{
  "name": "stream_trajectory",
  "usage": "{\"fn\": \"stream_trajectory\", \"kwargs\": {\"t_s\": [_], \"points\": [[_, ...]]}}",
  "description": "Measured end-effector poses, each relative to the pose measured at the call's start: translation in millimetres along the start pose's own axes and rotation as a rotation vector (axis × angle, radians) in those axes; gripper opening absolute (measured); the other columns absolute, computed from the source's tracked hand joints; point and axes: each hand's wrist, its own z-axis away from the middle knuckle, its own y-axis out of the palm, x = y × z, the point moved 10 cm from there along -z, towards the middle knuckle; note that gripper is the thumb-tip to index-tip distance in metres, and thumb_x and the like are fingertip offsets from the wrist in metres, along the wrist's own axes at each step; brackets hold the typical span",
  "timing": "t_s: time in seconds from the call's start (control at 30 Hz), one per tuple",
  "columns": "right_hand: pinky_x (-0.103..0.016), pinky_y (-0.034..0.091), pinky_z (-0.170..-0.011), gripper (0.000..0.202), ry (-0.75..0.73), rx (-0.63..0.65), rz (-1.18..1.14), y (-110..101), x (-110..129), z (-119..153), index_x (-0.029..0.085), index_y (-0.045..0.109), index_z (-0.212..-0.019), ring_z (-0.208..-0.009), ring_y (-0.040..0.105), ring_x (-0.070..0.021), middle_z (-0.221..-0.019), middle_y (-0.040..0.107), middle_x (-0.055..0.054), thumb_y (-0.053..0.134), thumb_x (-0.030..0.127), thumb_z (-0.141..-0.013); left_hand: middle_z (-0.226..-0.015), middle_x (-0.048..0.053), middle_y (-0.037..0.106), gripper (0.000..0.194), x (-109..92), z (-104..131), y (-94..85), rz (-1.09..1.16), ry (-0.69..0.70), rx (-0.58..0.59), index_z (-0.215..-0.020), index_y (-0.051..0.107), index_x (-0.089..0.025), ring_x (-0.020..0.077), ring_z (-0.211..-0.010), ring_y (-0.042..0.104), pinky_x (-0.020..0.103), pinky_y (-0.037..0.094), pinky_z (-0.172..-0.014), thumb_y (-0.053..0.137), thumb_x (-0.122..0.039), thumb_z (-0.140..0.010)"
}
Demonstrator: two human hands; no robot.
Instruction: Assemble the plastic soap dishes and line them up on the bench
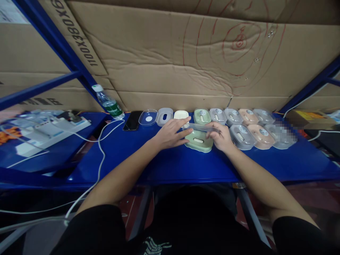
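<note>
A clear plastic lid [199, 127] is held tilted, nearly edge-on, just above a light green box [198, 141] with a slot in its top. Its right end is gripped by my right hand [220, 136], with the fingers curled around the edge. My left hand [172, 132] reaches in from the other side, its extended fingers above and below the lid's left end. Behind the hands sits a cream-coloured piece [181, 114], partly covered by my left fingers. A grey slotted tray [164, 117] and another clear lid [148, 117] lie to its left.
Several lidded boxes, among them a green one [202, 116], a grey one [241, 136] and a peach one [261, 135], stand at right. On the left are a black phone [132, 120], a water bottle [110, 104] and a white cable [100, 152]. A cardboard wall [159, 46] rises behind.
</note>
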Motion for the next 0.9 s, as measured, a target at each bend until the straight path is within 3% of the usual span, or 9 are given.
{"fn": "stream_trajectory", "kwargs": {"t_s": [0.1,0.27,0.43,0.57,0.67,0.77,0.9], "points": [[-0.036,0.05,-0.041,0.07,0.188,-0.078,-0.174,-5,-23,-2,0.026,0.07,-0.099,-0.043,0.056,-0.0179,-0.079,0.078,-0.006,0.048,0.091,-0.09,-0.172,0.01,0.042,0.04,-6,-1,-3.4,0.031,0.008,0.01,-0.142,0.063,-0.034,0.033,-0.151,0.049,0.059,0.045,-0.116,0.05,-0.05,-0.107],[-0.029,0.037,-0.033,0.06,0.297,-0.09,-0.291,-5,-37,-9,0.028,0.067,-0.114,-0.035,0.047,-0.0131,-0.077,0.076,-0.003,0.053,0.083,-0.094,-0.169,0.008,0.047,0.036,6,-3,0.7,0.062,-0.062,0.016,-0.115,0.074,-0.029,0.0319,-0.148,0.052,0.055,0.047,-0.115,0.05,-0.054,-0.107],[-0.031,0.049,-0.042,0.067,0.225,-0.089,-0.218,-10,-33,-11,0.031,0.058,-0.136,-0.046,0.058,-0.0135,-0.105,0.078,-0.006,0.059,0.08,-0.092,-0.166,0.018,0.046,0.051,58,16,-18.0,0.036,-0.27,-0.237,-0.104,0.072,-0.02,0.0336,-0.15,0.048,0.053,0.044,-0.119,0.05,-0.067,-0.104],[-0.037,0.054,-0.05,0.061,0.163,-0.112,-0.012,-16,-29,-10,0.028,0.061,-0.134,-0.053,0.059,-0.0171,-0.102,0.077,-0.007,0.066,0.071,-0.091,-0.168,0.017,0.038,0.04,116,50,-38.2,-0.001,-0.59,-0.434,-0.105,0.07,-0.02,0.0363,-0.155,0.04,0.055,0.038,-0.124,0.061,-0.058,-0.1],[-0.039,0.055,-0.056,0.051,0.131,-0.107,0.087,-15,-27,-9,0.026,0.065,-0.127,-0.057,0.062,-0.0191,-0.097,0.077,-0.006,0.066,0.064,-0.093,-0.167,0.015,0.039,0.029,153,74,-41.1,0.005,-0.805,-0.46,-0.103,0.071,-0.022,0.0389,-0.153,0.043,0.058,0.039,-0.123,0.069,-0.05,-0.094],[-0.037,0.055,-0.058,0.044,0.088,-0.091,0.149,-14,-22,-10,0.024,0.069,-0.121,-0.055,0.061,-0.0176,-0.093,0.078,-0.006,0.067,0.058,-0.094,-0.157,0.017,0.051,0.026,180,93,-35.7,0.034,-0.99,-0.418,-0.097,0.073,-0.022,0.0374,-0.146,0.051,0.056,0.043,-0.118,0.072,-0.047,-0.091],[-0.038,0.057,-0.065,0.036,0.03,-0.069,0.259,-14,-15,-10,0.023,0.073,-0.115,-0.054,0.061,-0.0164,-0.094,0.081,-0.006,0.067,0.052,-0.095,-0.143,0.017,0.064,0.031,191,108,-31.0,0.034,-1.147,-0.32,-0.089,0.074,-0.021,0.039,-0.135,0.06,0.063,0.041,-0.116,0.076,-0.051,-0.086]]}}
